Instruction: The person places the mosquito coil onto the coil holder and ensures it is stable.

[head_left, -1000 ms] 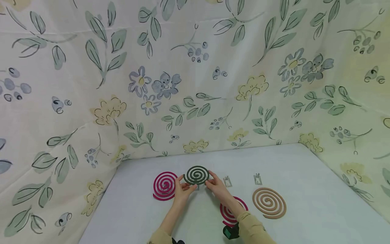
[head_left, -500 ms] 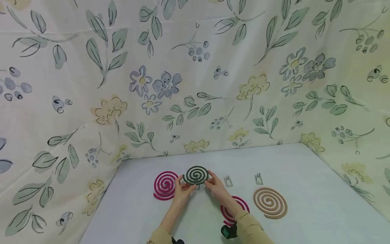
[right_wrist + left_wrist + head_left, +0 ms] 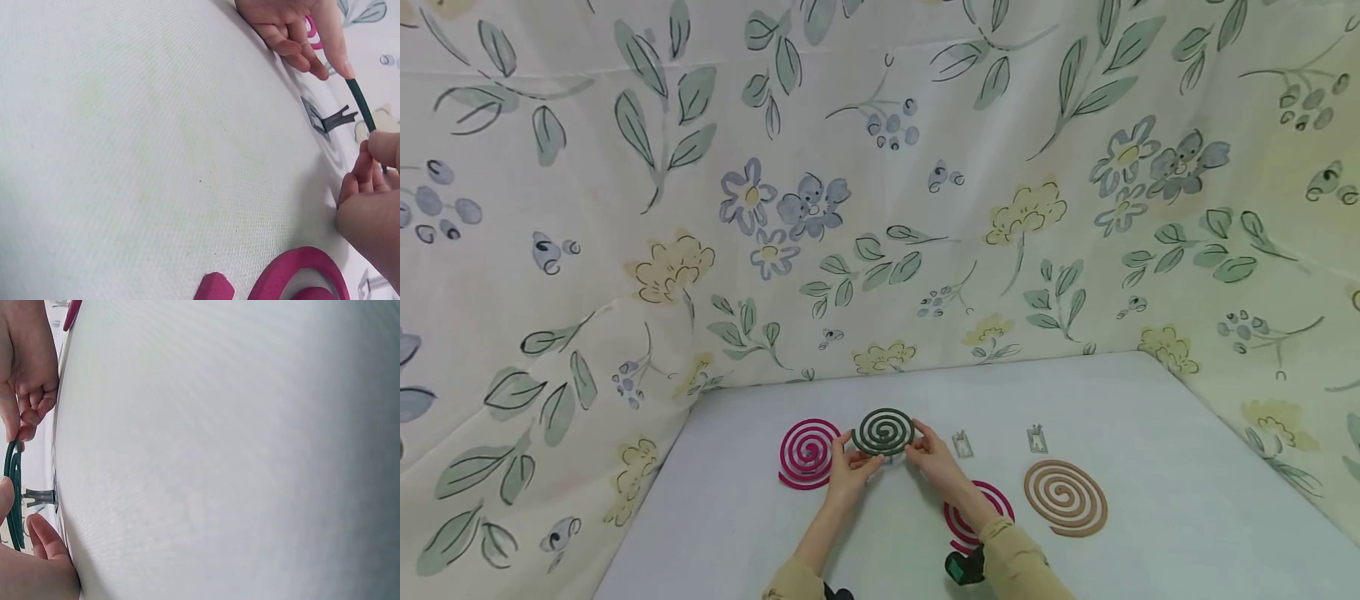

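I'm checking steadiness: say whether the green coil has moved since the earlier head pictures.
No, not noticeably: the green coil keeps its place relative to the tan coil in the head view.

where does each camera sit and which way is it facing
Head: on the head, facing forward and down at a dark green spiral coil; left hand, right hand, forearms show.
Left wrist: on that wrist, looking across the white table; both hands at left.
Right wrist: on that wrist, looking across the table; both hands at right.
Shared by wrist views: coil, forked grey metal stand.
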Demonstrator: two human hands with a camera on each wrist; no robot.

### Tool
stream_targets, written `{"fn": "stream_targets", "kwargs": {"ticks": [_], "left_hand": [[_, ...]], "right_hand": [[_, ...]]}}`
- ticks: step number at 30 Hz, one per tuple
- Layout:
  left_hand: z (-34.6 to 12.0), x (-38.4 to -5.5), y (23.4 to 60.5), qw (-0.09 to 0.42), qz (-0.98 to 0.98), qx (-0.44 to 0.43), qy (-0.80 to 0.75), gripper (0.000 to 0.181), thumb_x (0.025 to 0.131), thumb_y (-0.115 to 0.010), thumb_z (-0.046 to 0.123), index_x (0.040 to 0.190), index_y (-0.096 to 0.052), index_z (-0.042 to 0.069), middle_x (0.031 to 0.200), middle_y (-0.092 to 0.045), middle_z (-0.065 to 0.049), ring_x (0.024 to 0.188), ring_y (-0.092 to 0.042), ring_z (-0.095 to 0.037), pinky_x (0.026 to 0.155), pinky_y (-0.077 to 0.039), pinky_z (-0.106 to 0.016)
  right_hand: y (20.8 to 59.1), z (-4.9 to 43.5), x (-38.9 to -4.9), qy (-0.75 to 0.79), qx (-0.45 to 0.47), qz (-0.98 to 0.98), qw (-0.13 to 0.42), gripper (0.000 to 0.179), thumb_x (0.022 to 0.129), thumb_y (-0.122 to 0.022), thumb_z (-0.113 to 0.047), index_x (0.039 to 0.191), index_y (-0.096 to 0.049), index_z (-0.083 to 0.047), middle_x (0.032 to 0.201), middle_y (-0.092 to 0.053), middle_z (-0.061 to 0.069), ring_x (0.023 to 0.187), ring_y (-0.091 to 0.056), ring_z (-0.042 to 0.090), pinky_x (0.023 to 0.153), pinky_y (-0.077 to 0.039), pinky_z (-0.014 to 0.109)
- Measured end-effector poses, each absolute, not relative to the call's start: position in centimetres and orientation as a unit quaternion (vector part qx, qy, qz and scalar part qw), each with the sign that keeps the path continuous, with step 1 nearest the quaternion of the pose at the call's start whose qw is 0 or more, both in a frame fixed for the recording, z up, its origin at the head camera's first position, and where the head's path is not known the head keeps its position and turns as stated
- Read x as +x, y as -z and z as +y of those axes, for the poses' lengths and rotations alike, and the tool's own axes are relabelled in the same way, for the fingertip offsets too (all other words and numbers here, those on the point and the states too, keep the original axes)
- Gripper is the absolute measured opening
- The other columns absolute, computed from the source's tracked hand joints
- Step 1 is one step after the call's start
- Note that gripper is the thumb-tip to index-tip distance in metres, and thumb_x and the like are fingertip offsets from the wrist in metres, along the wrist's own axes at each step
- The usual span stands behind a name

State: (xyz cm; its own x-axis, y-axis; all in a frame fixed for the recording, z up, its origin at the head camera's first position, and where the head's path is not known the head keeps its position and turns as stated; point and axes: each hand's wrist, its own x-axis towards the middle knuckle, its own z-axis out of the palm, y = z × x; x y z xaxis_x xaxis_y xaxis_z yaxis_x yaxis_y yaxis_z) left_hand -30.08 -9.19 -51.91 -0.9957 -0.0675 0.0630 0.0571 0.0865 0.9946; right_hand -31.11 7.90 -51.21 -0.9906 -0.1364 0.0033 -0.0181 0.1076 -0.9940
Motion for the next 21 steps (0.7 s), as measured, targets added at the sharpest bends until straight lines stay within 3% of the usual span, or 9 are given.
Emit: {"fn": "stream_targets", "kwargs": {"ticks": [14, 21], "left_hand": [[-9.2, -30.0, 51.7, 0.040, -0.738, 0.007, 0.674, 0.072, 0.081, -0.071, 0.005, 0.138, -0.028, -0.002, 0.093, -0.064, -0.019, 0.074, -0.053, -0.008, 0.062, -0.047, -0.018], [-9.4, -30.2, 52.0, 0.022, -0.740, 0.007, 0.672, 0.070, 0.082, -0.071, 0.007, 0.139, -0.029, 0.001, 0.093, -0.064, -0.015, 0.074, -0.054, -0.008, 0.064, -0.047, -0.019]], "right_hand": [[51.1, 7.9, -30.8, 0.669, -0.053, 0.740, 0.039, 0.057, 0.093, -0.054, -0.004, 0.143, -0.028, 0.006, 0.093, -0.052, 0.010, 0.078, -0.045, 0.012, 0.061, -0.037, 0.020], [48.8, 7.8, -29.2, 0.670, -0.061, 0.739, 0.035, 0.054, 0.093, -0.051, 0.001, 0.141, -0.028, 0.012, 0.093, -0.052, 0.015, 0.077, -0.044, 0.013, 0.063, -0.038, 0.020]]}}
